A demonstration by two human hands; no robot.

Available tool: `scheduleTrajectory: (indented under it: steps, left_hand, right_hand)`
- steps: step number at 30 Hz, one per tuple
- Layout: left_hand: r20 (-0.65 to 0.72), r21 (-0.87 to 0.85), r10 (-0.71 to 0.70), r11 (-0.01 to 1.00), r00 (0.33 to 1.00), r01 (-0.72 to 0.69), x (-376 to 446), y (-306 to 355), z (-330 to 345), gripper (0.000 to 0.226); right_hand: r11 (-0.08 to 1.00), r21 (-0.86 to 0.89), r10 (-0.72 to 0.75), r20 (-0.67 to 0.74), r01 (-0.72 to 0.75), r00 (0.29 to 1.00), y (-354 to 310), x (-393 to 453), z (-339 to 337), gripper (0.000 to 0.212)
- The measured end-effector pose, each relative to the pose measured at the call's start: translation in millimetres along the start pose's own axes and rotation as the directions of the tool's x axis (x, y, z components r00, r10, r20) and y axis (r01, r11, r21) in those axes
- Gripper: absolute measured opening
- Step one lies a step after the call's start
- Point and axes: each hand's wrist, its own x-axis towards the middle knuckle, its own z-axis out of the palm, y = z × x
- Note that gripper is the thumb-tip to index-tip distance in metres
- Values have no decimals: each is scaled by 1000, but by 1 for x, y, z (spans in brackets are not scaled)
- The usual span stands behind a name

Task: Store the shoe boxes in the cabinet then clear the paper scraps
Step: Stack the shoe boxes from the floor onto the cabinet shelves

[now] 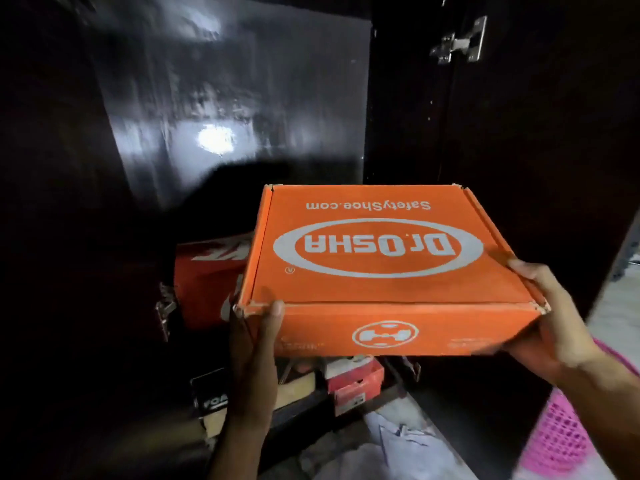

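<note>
Orange shoe box in both hands; red box behind, left.

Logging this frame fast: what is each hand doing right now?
Left hand: closed on the near left corner of the orange shoe box.
Right hand: closed on the box's near right corner.

Paper scraps lie on the floor.

Orange shoe box held by both hands, left hand, right hand, dark cabinet
</note>
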Motion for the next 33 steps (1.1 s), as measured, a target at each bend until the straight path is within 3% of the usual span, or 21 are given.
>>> scheduleTrajectory:
  steps: [2, 7, 10, 13, 15, 16, 18, 21, 23, 25, 28, 33]
  left_hand:
    - [-19, 63, 68, 996, 998, -67, 28, 15, 6, 33]
    - [-271, 128, 143, 986, 952, -111, 89, 29, 2, 45]
    - [-417, 161, 115, 986, 902, -51, 118, 32, -8, 54]
    - [-464, 148, 49, 989, 885, 23, 136, 31, -17, 67]
    - [-489, 238, 33, 966, 872, 97, 144, 26, -21, 69]
    - [-506, 312, 72, 944, 860, 105, 145, 23, -24, 68]
    - [-505, 504, 300, 864, 809, -6, 144, 20, -28, 60]
    - [-282, 833, 636, 533, 718, -145, 144, 16, -24, 55]
    - [-98, 925, 650, 338, 754, -172, 147, 18, -19, 51]
    - [-21, 956, 529, 259, 848, -138, 154, 18, -17, 57]
    - [-27, 983, 353, 177, 935, -39, 167, 21, -18, 64]
    - [-65, 986, 335, 165, 940, 9, 181, 23, -16, 56]
  right_hand:
    - [1000, -25, -6, 39, 7, 999, -16, 25, 26, 43]
    - [1000, 6, 4, 150, -5, 989, -29, 94, 84, 49]
    - [1000, -25, 15, 283, -8, 959, -21, 124, 121, 50]
    - [998, -56, 21, 372, 0, 928, -1, 152, 139, 40]
    - [990, -137, 38, 416, 21, 909, 14, 168, 142, 37]
    - [977, -210, 60, 446, 39, 893, 21, 176, 143, 48]
    - [951, -301, 83, 466, 69, 881, 31, 186, 145, 74]
    - [940, -327, 74, 468, 95, 881, 40, 193, 156, 79]
    - [945, -310, 53, 467, 107, 883, 43, 193, 167, 77]
    - [943, -313, 39, 447, 116, 894, 48, 190, 180, 83]
    - [935, -328, 13, 420, 138, 907, 52, 189, 196, 86]
    - [928, -352, 10, 359, 125, 933, 59, 196, 209, 91]
